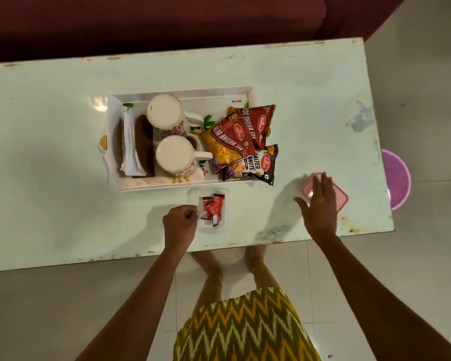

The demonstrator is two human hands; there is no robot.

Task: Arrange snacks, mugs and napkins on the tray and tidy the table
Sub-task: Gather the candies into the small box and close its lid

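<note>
Pink lid (335, 195): under my right hand (320, 204), grip spread open. Left hand (180, 222) pinches sachet (202, 208) over clear container (208, 209), lid lying rightward.

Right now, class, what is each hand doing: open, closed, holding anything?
Left hand: closed, pinching the edge of a sachet in the clear box.
Right hand: open, fingers spread over the pink lid, gripping nothing.

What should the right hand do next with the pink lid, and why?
Probably close on the pink lid and carry it to the clear container. The right hand lies open over the lid, the container of red sachets is uncovered, and the left hand is at its edge.
</note>
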